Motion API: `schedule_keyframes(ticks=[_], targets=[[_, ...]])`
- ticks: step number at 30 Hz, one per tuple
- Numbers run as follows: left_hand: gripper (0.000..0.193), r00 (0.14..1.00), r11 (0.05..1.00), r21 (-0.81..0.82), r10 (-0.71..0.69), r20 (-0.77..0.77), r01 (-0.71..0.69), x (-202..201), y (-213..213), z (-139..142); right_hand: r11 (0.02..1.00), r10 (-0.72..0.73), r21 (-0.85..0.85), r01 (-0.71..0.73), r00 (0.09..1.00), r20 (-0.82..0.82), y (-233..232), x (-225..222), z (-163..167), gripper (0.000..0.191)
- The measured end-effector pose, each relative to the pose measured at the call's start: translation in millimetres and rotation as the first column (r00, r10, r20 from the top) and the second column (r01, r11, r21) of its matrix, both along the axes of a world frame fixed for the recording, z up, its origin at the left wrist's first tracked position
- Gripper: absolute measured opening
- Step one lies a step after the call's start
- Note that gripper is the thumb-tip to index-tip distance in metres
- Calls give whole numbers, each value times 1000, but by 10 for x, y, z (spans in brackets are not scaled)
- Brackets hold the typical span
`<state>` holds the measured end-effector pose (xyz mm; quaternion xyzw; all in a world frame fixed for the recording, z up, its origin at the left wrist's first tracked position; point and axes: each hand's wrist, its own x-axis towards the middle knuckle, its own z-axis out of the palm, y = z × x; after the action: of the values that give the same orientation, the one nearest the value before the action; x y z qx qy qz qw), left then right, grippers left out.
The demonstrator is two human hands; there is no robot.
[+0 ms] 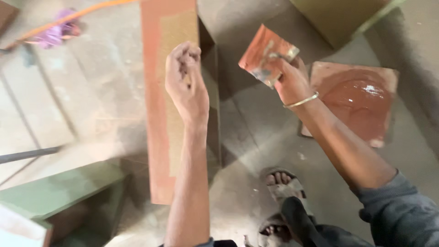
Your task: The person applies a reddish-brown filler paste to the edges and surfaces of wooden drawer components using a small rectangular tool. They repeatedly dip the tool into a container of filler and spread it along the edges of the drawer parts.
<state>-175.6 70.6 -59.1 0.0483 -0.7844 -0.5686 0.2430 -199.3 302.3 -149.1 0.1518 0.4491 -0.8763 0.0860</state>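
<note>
Nearest to me, at the bottom edge of the floor, are my two feet in grey strapped sandals [284,187], one ahead of the other. To their left stands one pale green painted wooden box [59,192], its top towards me.

My two bare arms reach out over the grey concrete floor [256,132]. My left hand [185,77] is clenched into a loose fist with the fingertips curled in; whether something small sits inside it I cannot tell. It hovers over one long narrow wooden plank [160,137], coated reddish-brown along its borders and bare tan down the middle, which lies lengthwise away from me.

My right hand [290,80], a thin metal bangle [301,101] on its wrist, grips one flat square scraper smeared with reddish-brown paste [265,55], held tilted above the floor, just right of the plank's far end.

Just beyond and right of that hand lies one square board carrying a glossy puddle of reddish-brown paste [361,98].

Farthest, in the floor's far-left corner, lie an orange hose [77,16] and a crumpled purple plastic scrap [55,32].
</note>
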Motion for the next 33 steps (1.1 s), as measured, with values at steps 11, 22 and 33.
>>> schedule_keyframes(ticks=[11, 22, 33], targets=[[40, 997, 985, -167, -48, -68, 36, -362, -393, -335, 944, -185, 176, 278, 890, -416, -1411, -809, -152, 13], [38, 998, 975, -219, -51, -35, 42, -394, -373, -295, 768, -114, 463, 442, 806, -580, -1735, -511, 65, 25], [38, 997, 964, -257, -78, -21, 70, -386, -360, -270, 581, 515, 790, -199, 841, -166, -1466, -363, 37, 36]])
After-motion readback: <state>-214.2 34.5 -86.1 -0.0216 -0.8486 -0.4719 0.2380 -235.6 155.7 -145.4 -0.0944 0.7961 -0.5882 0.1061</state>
